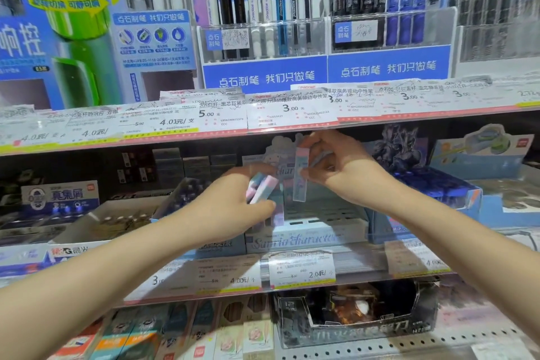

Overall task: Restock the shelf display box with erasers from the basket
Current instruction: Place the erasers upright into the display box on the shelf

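A pale blue display box with cursive lettering on its front stands on the middle shelf. Its inside looks mostly bare. My left hand hovers over the box's left side, closed around a few pink and blue wrapped erasers. My right hand is above the box's middle, pinching one long pink and blue eraser that hangs upright over the box. The basket is out of view.
Other stationery boxes flank the display box: a white open box to the left, a blue box to the right. The upper shelf edge with price tags hangs just above my hands. Below, a dark box sits on the perforated shelf.
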Demonstrator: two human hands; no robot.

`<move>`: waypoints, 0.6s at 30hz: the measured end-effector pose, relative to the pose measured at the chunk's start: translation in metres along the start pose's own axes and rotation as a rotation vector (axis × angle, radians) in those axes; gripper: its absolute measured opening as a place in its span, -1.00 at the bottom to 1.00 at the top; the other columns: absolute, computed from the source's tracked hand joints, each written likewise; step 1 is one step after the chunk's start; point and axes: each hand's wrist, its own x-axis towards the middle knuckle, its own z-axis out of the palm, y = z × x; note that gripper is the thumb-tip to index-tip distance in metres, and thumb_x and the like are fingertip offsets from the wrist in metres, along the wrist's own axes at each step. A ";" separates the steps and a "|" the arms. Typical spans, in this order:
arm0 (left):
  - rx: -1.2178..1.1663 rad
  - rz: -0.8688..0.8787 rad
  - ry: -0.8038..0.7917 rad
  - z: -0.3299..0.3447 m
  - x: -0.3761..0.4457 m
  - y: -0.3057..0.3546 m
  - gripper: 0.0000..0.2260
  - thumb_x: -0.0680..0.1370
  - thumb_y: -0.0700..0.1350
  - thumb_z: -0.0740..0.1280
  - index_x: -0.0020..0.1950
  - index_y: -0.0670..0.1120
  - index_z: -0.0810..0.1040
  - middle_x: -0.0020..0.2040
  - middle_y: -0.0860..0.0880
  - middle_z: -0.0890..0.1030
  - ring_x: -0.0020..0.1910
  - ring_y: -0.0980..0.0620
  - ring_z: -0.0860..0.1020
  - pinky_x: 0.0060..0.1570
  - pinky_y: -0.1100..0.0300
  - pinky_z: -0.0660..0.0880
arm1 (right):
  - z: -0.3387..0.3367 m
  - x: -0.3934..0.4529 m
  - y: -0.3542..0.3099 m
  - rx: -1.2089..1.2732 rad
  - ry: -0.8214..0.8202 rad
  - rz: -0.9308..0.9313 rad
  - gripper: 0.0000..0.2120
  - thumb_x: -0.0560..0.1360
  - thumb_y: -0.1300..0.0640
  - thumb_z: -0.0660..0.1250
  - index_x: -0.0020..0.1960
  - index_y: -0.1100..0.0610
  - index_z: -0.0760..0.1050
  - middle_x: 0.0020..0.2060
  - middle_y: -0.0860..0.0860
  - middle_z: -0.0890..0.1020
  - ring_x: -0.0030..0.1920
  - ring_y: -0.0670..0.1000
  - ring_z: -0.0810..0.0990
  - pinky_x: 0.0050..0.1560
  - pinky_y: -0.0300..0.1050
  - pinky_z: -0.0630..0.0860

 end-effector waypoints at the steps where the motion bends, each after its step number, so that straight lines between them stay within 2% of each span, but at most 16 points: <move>1: 0.064 -0.008 -0.020 -0.001 0.000 0.000 -0.65 0.49 -0.09 0.32 -0.42 -0.10 0.26 -0.49 -0.01 0.30 -0.51 0.06 0.27 -0.51 0.27 0.20 | 0.002 0.003 0.004 -0.067 -0.032 0.023 -0.71 0.39 0.28 0.40 -0.07 -0.02 0.37 -0.24 -0.06 0.51 -0.21 0.06 0.57 -0.09 -0.05 0.51; 3: 0.137 -0.021 -0.045 -0.002 0.001 0.001 -0.65 0.47 -0.12 0.33 -0.43 -0.03 0.23 -0.49 0.01 0.29 -0.51 0.07 0.26 -0.53 0.28 0.18 | 0.007 0.007 0.009 -0.180 -0.088 0.038 -0.73 0.41 0.25 0.38 -0.04 0.00 0.35 -0.18 0.01 0.52 -0.18 0.07 0.57 -0.12 -0.11 0.48; 6: 0.211 0.000 -0.141 -0.003 0.002 -0.003 -0.70 0.46 -0.08 0.33 -0.37 -0.05 0.25 -0.43 0.00 0.30 -0.47 0.07 0.26 -0.46 0.22 0.20 | 0.013 0.011 0.013 -0.224 -0.126 0.042 -0.76 0.43 0.25 0.35 -0.03 0.01 0.35 -0.12 0.03 0.52 -0.24 -0.01 0.52 -0.15 -0.23 0.38; 9: 0.240 0.029 -0.209 -0.003 0.002 -0.008 -0.69 0.49 -0.08 0.31 -0.37 0.02 0.25 -0.44 0.05 0.30 -0.52 0.15 0.27 -0.49 0.27 0.20 | 0.019 0.014 0.016 -0.249 -0.134 0.055 -0.78 0.44 0.25 0.35 0.00 0.04 0.39 -0.15 0.02 0.53 -0.23 -0.01 0.51 -0.13 -0.22 0.39; 13: 0.282 0.012 -0.223 -0.006 0.004 -0.013 -0.76 0.50 -0.03 0.30 -0.31 -0.05 0.34 -0.42 0.04 0.28 -0.48 0.10 0.26 -0.42 0.20 0.20 | 0.024 0.012 0.021 -0.217 -0.191 0.049 -0.79 0.43 0.28 0.34 -0.06 0.03 0.39 -0.27 -0.08 0.48 -0.25 -0.01 0.49 -0.14 -0.18 0.41; 16: 0.250 0.019 -0.219 -0.007 0.006 -0.014 -0.67 0.49 -0.05 0.30 -0.42 0.05 0.24 -0.45 0.06 0.26 -0.53 0.13 0.25 -0.45 0.21 0.18 | 0.027 0.007 0.022 -0.272 -0.153 -0.018 -0.81 0.42 0.31 0.30 -0.02 0.09 0.49 -0.09 -0.01 0.49 -0.12 0.03 0.50 -0.03 -0.14 0.45; 18: 0.258 0.035 -0.223 -0.006 0.007 -0.016 -0.68 0.49 -0.04 0.30 -0.39 0.04 0.23 -0.44 0.04 0.26 -0.51 0.11 0.24 -0.42 0.17 0.19 | 0.025 0.007 0.021 -0.338 -0.097 -0.068 -0.79 0.43 0.31 0.22 -0.01 0.12 0.54 -0.06 -0.05 0.44 -0.07 0.03 0.49 0.00 -0.13 0.45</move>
